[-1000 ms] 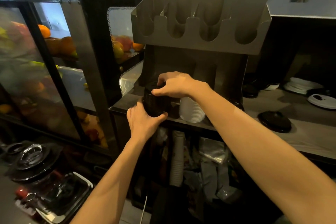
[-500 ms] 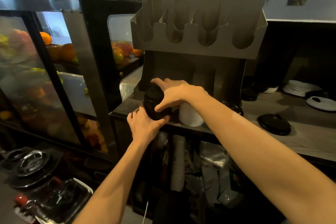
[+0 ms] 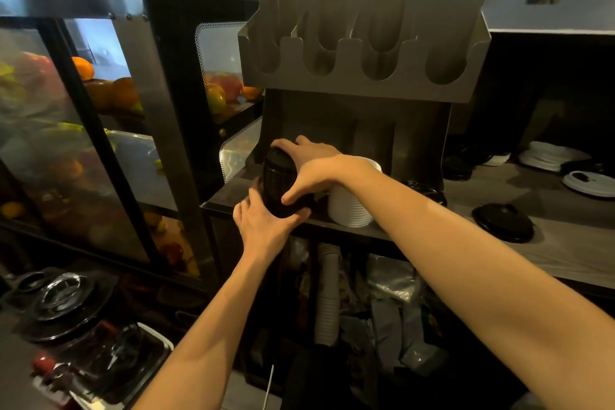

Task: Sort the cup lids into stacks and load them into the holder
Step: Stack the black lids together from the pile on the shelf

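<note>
The fingers (image 3: 248, 206) of our left hand (image 3: 266, 230) curl up under the stack of black lids (image 3: 278, 183), thumb on its right side and the other fingers wrapped round its left, cupping the bottom end. The stack is a short, dark, ribbed plastic cylinder. Its long axis runs nearly upright, the top leaning a little to the left, and the top lid's glossy, domed face points up. Our right hand (image 3: 312, 173) grips it from the right: the thumb presses low on the near side and the fingers reach over the top edge. So the stack sits between both hands, at the front edge of the steel shelf (image 3: 226, 196). Just to its right, partly behind our right wrist, we see a stack of white lids (image 3: 349, 210), ridged and tapering. Above stands the holder (image 3: 366, 83), folded grey sheet metal with four round-bottomed slots. Farther right, a single black lid (image 3: 504, 223) lies flat on the wooden counter (image 3: 565, 243), with flat white lids (image 3: 589, 183) beyond it.
</note>
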A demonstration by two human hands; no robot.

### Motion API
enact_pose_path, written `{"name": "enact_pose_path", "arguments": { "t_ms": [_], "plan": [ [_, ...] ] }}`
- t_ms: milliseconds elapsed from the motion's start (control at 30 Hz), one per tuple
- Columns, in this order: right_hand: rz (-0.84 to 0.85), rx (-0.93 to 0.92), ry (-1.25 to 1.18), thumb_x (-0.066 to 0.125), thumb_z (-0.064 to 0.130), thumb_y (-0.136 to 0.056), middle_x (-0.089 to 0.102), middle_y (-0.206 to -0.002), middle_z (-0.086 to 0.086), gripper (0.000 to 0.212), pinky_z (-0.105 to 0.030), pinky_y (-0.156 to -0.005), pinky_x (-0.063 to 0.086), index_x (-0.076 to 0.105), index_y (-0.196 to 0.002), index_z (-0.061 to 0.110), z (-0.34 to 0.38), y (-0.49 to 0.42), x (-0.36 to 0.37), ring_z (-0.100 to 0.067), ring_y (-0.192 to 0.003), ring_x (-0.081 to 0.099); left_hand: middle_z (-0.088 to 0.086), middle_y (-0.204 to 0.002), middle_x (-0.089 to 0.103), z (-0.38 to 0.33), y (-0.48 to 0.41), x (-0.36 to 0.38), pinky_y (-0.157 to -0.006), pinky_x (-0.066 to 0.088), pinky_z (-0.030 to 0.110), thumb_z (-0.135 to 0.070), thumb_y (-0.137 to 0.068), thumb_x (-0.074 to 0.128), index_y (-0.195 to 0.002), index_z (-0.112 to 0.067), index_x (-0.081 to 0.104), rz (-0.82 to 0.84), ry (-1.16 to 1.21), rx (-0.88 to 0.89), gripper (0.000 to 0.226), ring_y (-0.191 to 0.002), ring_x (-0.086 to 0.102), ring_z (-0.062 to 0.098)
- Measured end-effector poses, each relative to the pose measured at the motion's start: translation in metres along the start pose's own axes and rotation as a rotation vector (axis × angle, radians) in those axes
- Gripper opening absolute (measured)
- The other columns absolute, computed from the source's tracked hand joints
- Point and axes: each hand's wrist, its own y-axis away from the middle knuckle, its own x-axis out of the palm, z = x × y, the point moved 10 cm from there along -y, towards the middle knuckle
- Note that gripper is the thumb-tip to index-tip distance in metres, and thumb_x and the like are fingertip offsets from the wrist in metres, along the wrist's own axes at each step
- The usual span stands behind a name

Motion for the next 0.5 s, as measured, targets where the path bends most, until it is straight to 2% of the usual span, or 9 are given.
{"name": "enact_pose_path", "arguments": {
  "t_ms": [100,200,367,400,500],
  "plan": [
    [0.034,0.022,0.032,0.085,0.056,-0.067,0.041,-0.137,-0.005,0.113,-0.035,-0.082,0.053,0.016,-0.154,0.040,-0.001,0.000,0.000,-0.032,-0.117,0.053,0.011,-0.145,0.048,0.000,-0.002,0.001,-0.122,0.021,0.044,-0.067,-0.067,0.082,-0.149,-0.015,0.038,0.005,-0.032,-0.005,0.108,-0.145,0.029,0.032],
    [0.085,0.048,0.108,0.082,0.063,-0.066,0.037,-0.142,-0.006,0.116,-0.039,-0.087,0.054,0.011,-0.156,0.042,-0.002,-0.001,0.013,-0.032,-0.119,0.053,0.009,-0.147,0.046,0.000,0.000,0.001,-0.122,0.022,0.046,-0.064,-0.068,0.084,-0.151,-0.017,0.035,0.002,0.009,0.008,0.108,-0.146,0.025,0.031],
    [0.148,0.096,0.153,0.054,0.083,-0.079,0.011,-0.162,-0.011,0.104,-0.046,-0.101,0.046,-0.002,-0.158,0.045,0.000,0.003,0.014,-0.043,-0.135,0.040,0.009,-0.146,0.046,0.003,0.001,0.001,-0.120,0.026,0.051,-0.060,-0.066,0.087,-0.149,-0.016,0.036,-0.001,0.049,-0.009,0.107,-0.145,0.024,0.031],
    [0.148,0.108,0.156,0.054,0.082,-0.081,0.010,-0.162,-0.011,0.103,-0.048,-0.103,0.046,-0.004,-0.158,0.045,0.000,0.003,0.013,-0.044,-0.135,0.039,0.008,-0.146,0.046,0.004,0.001,0.001,-0.120,0.027,0.051,-0.060,-0.066,0.087,-0.149,-0.018,0.036,-0.003,0.063,-0.020,0.107,-0.146,0.023,0.031],
    [0.091,0.121,0.155,0.065,0.071,-0.080,0.022,-0.156,-0.015,0.113,-0.046,-0.095,0.053,-0.008,-0.159,0.038,0.006,0.003,0.010,-0.039,-0.126,0.049,0.008,-0.147,0.045,0.004,0.001,0.000,-0.119,0.029,0.050,-0.056,-0.066,0.088,-0.151,-0.020,0.036,-0.016,0.091,-0.038,0.106,-0.147,0.021,0.031]
  ]
}}
